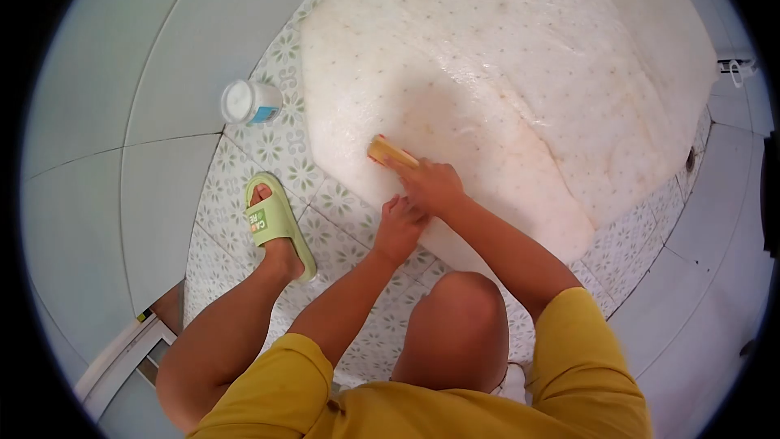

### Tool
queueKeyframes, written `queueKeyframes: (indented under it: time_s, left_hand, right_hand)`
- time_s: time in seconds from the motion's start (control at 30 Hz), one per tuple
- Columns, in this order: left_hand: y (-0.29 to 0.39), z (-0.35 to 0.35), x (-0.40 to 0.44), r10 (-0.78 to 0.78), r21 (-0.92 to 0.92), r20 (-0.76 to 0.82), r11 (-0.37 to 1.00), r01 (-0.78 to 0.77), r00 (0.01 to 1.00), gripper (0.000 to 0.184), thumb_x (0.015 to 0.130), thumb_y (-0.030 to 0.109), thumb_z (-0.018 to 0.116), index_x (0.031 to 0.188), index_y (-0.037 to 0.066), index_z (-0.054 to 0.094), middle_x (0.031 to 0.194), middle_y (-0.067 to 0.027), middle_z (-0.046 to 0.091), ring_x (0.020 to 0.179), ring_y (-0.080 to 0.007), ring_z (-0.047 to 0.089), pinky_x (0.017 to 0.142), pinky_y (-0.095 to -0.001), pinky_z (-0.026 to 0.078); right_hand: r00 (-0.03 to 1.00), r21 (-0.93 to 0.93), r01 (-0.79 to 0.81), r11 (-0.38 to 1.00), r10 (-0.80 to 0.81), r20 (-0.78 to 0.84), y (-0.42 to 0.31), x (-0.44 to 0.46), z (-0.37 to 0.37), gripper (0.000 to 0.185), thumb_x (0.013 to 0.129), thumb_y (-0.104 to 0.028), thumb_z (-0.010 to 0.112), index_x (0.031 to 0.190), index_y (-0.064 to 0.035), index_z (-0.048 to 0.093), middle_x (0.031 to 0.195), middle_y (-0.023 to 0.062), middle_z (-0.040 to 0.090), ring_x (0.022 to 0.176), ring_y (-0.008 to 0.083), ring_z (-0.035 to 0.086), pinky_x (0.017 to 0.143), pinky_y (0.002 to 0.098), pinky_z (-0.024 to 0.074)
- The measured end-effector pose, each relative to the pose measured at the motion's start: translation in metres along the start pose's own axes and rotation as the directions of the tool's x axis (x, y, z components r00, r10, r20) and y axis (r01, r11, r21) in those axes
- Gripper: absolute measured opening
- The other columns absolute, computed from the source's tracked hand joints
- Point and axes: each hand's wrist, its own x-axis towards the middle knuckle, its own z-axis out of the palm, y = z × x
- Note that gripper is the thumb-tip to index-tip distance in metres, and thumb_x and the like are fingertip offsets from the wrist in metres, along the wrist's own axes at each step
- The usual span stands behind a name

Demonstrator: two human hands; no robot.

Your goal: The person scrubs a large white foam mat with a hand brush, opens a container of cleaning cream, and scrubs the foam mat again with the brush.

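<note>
A large, wet, whitish padded mat point(487, 57) with small dots covers much of the floor, its surface shiny and folded over on the right side. My right hand point(432, 185) is closed around a scrubbing brush point(387, 150) with a yellowish back, held against the mat near its left side; the bristles are mostly hidden. Just below, my left hand point(400, 226) has its fingers curled at the mat's near edge, close to the right hand. The fingertips of the left hand are partly out of sight.
A white jar point(250, 102) with a blue label lies by the left wall. My left foot wears a green slipper point(276, 223) on the patterned tile floor point(341, 215). Grey tiled walls point(89, 219) close in on both sides, and a drain hole point(691, 160) shows at right.
</note>
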Motion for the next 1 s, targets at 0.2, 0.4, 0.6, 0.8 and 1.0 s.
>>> queueKeyframes:
  time_s: [0.2, 0.4, 0.6, 0.8, 1.0]
  left_hand:
    - [0.008, -0.005, 0.005, -0.023, -0.044, -0.165, 0.999, 0.016, 0.986, 0.031, 0.077, 0.006, 0.058, 0.104, 0.014, 0.069, 0.131, -0.0046, 0.055, 0.125, -0.0283, 0.044, 0.102, -0.0481, 0.032]
    - [0.005, -0.009, 0.004, 0.001, 0.042, -0.077, 0.999, 0.003, 0.997, 0.034, 0.076, 0.005, 0.06, 0.108, 0.015, 0.069, 0.132, -0.0022, 0.055, 0.125, -0.0279, 0.044, 0.101, -0.0464, 0.033]
    - [0.006, -0.016, 0.007, 0.019, 0.008, -0.1, 1.0, -0.019, 0.995, 0.036, 0.074, 0.005, 0.061, 0.109, 0.013, 0.068, 0.131, -0.0027, 0.055, 0.121, -0.0265, 0.046, 0.098, -0.0447, 0.034]
    - [0.003, -0.012, 0.008, 0.047, 0.081, -0.098, 0.996, -0.039, 0.994, 0.037, 0.074, 0.007, 0.062, 0.109, 0.015, 0.068, 0.132, -0.0013, 0.055, 0.122, -0.0254, 0.046, 0.098, -0.0439, 0.034]
    - [0.004, -0.015, 0.008, 0.031, 0.077, -0.017, 0.997, -0.03, 0.999, 0.037, 0.074, 0.006, 0.061, 0.109, 0.016, 0.068, 0.132, -0.0016, 0.055, 0.123, -0.0252, 0.046, 0.098, -0.0441, 0.034]
  right_hand:
    - [0.999, -0.007, -0.031, 0.999, 0.031, 0.028, 0.059, -0.095, 0.001, 0.054, 0.081, -0.022, 0.061, 0.133, -0.0291, 0.05, 0.12, 0.0052, 0.063, 0.082, 0.0244, 0.067, 0.065, 0.0408, 0.0548]
    - [0.99, 0.059, -0.012, 0.998, 0.02, -0.138, 0.013, -0.017, 0.011, 0.053, 0.081, -0.021, 0.061, 0.133, -0.0274, 0.05, 0.121, 0.0054, 0.062, 0.082, 0.0237, 0.067, 0.064, 0.041, 0.0546]
    - [0.998, -0.027, -0.042, 0.999, 0.043, 0.043, 0.054, -0.091, -0.006, 0.056, 0.082, -0.023, 0.059, 0.136, -0.0289, 0.046, 0.115, 0.0041, 0.064, 0.083, 0.025, 0.066, 0.063, 0.0416, 0.054]
    - [0.996, 0.133, 0.023, 0.991, -0.011, -0.093, 0.016, -0.034, -0.001, 0.058, 0.08, -0.027, 0.062, 0.136, -0.029, 0.045, 0.1, 0.0049, 0.067, 0.081, 0.025, 0.066, 0.061, 0.0395, 0.053]
    - [0.999, 0.026, 0.0, 1.0, -0.001, 0.039, 0.043, -0.053, 0.0, 0.056, 0.084, -0.029, 0.059, 0.138, -0.0346, 0.043, 0.089, 0.0122, 0.066, 0.072, 0.0283, 0.066, 0.061, 0.0422, 0.0525]
